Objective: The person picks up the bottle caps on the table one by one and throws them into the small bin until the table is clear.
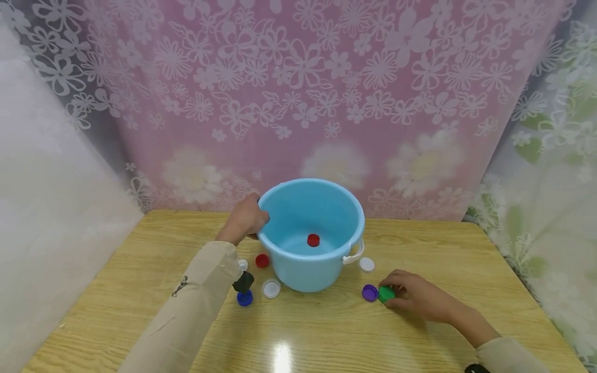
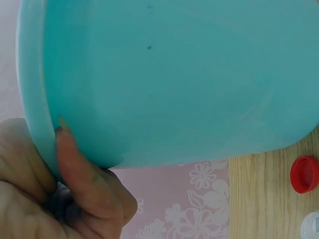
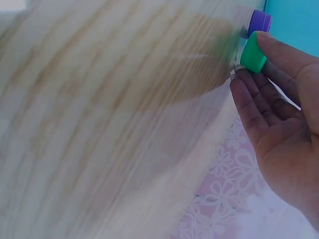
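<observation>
A light-blue bucket (image 1: pixel 305 272) stands upright at the middle of the table, with one red bottle cap (image 1: pixel 313 240) on its floor. My left hand (image 1: pixel 246 217) grips the bucket's rim at the left; the left wrist view shows the thumb and fingers curled round that rim (image 2: pixel 35 94). Right of the bucket, my right hand (image 1: pixel 417 296) pinches a green bottle cap (image 1: pixel 386 294) between thumb and fingers, low over the table. A purple cap (image 1: pixel 370 292) lies just left of the green one. In the right wrist view the purple cap (image 3: pixel 259 23) is beyond the green cap (image 3: pixel 253 54).
Around the bucket on the wooden table (image 1: pixel 326 336) lie a white cap (image 1: pixel 366 265), a red cap (image 1: pixel 262 260), a whitish cap (image 1: pixel 271 288) and a blue cap (image 1: pixel 244 298). Another white cap (image 1: pixel 243 264) is partly behind the left sleeve. A flowered curtain (image 1: pixel 298 103) hangs behind.
</observation>
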A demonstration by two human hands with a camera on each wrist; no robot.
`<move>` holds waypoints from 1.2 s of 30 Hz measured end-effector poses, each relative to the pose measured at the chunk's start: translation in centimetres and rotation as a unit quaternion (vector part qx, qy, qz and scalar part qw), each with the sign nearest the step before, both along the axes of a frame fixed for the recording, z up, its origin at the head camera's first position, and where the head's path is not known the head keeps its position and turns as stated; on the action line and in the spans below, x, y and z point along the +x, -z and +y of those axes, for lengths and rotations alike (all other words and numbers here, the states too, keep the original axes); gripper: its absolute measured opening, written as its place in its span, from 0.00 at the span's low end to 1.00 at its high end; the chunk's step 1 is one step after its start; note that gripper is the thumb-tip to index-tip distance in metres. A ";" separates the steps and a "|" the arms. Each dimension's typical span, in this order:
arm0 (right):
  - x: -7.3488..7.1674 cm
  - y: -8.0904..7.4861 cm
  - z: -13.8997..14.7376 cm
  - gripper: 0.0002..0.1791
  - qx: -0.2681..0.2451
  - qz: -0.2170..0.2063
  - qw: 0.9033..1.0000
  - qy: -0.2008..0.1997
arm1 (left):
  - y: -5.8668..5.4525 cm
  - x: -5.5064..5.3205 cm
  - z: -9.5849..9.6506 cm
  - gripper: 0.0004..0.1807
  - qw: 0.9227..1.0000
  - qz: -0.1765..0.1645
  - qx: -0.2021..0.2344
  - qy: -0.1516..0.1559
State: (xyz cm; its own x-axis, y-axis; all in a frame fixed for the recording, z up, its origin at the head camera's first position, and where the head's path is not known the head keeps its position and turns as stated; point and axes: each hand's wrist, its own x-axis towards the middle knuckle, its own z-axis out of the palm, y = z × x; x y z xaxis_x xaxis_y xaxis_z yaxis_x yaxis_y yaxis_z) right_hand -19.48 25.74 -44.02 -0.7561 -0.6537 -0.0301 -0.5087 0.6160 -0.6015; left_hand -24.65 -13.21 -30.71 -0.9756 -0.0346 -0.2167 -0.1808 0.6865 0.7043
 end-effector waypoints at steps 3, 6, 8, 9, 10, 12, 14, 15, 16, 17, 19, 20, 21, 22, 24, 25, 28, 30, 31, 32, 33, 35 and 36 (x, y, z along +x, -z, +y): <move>0.0 -0.2 0.2 0.21 -0.005 -0.007 1.000 0.006 | 0.3 -0.2 -0.1 0.23 1.000 0.002 0.013 0.002; 0.1 -0.6 0.3 0.22 -0.012 -0.005 1.000 0.006 | 0.8 -0.3 -0.7 0.24 0.999 -0.003 0.053 0.006; 0.1 -1.1 0.5 0.22 -0.017 0.000 1.000 0.008 | 1.1 -0.3 -1.2 0.24 0.995 -0.016 0.097 0.009; 0.1 -1.4 0.6 0.22 -0.022 0.007 1.000 0.008 | 1.2 -0.4 -1.5 0.23 0.992 -0.023 0.121 0.010; 0.0 -1.8 0.7 0.22 -0.025 0.015 1.000 0.008 | 1.3 -0.4 -1.8 0.23 0.989 -0.032 0.147 0.013; -0.2 -2.9 0.8 0.22 -0.028 0.033 0.999 0.012 | 1.3 -0.4 -2.4 0.23 0.979 -0.053 0.194 0.018; -0.5 -4.0 0.8 0.22 -0.027 0.056 0.998 0.021 | 1.3 -0.4 -3.0 0.23 0.969 -0.069 0.237 0.027; -0.6 -4.6 0.8 0.22 -0.026 0.068 0.997 0.026 | 1.3 -0.4 -3.3 0.22 0.964 -0.076 0.254 0.029; -0.8 -5.3 0.8 0.21 -0.025 0.078 0.996 0.031 | 1.3 -0.4 -3.5 0.22 0.959 -0.081 0.270 0.033; -0.9 -5.9 0.7 0.21 -0.024 0.088 0.995 0.037 | 1.2 -0.4 -3.8 0.21 0.955 -0.087 0.283 0.037; -1.2 -7.0 0.6 0.21 -0.023 0.111 0.992 0.048 | 1.1 -0.3 -4.1 0.20 0.945 -0.095 0.309 0.045; -1.4 -7.5 0.5 0.21 -0.023 0.122 0.991 0.050 | 1.1 -0.2 -4.3 0.20 0.941 -0.098 0.320 0.050; -1.5 -8.1 0.4 0.21 -0.026 0.131 0.990 0.052 | 1.0 -0.2 -4.3 0.19 0.937 -0.102 0.331 0.053; -1.6 -8.7 0.2 0.21 -0.028 0.139 0.989 0.053 | 1.0 -0.2 -4.4 0.19 0.933 -0.107 0.340 0.054; -1.9 -9.8 -0.2 0.22 -0.030 0.155 0.986 0.058 | 0.9 -0.1 -4.4 0.18 0.927 -0.113 0.354 0.057; -2.1 -10.3 -0.4 0.22 -0.031 0.167 0.984 0.059 | 0.9 -0.1 -4.4 0.18 0.925 -0.115 0.357 0.057; -2.7 -11.9 -1.3 0.23 -0.041 0.192 0.979 0.058 | 0.8 -0.1 -4.4 0.17 0.925 -0.118 0.357 0.056; -3.1 -12.8 -2.0 0.23 -0.056 0.213 0.974 0.053 | 0.7 -0.1 -4.3 0.17 0.925 -0.118 0.356 0.058; -3.3 -13.3 -2.4 0.23 -0.063 0.220 0.972 0.048 | 0.6 -0.1 -4.2 0.17 0.925 -0.118 0.356 0.059; -3.5 -13.7 -2.8 0.23 -0.072 0.222 0.971 0.041 | 0.6 -0.1 -4.2 0.16 0.925 -0.119 0.357 0.059; -3.7 -14.2 -3.2 0.23 -0.075 0.226 0.971 0.036 | 0.5 -0.1 -4.1 0.16 0.924 -0.120 0.358 0.059; -3.9 -15.0 -4.3 0.23 -0.077 0.223 0.971 0.032 | 0.5 -0.1 -4.1 0.17 0.922 -0.123 0.362 0.060; -4.0 -15.3 -4.8 0.22 -0.076 0.217 0.973 0.028 | 0.5 -0.2 -4.1 0.17 0.922 -0.124 0.363 0.060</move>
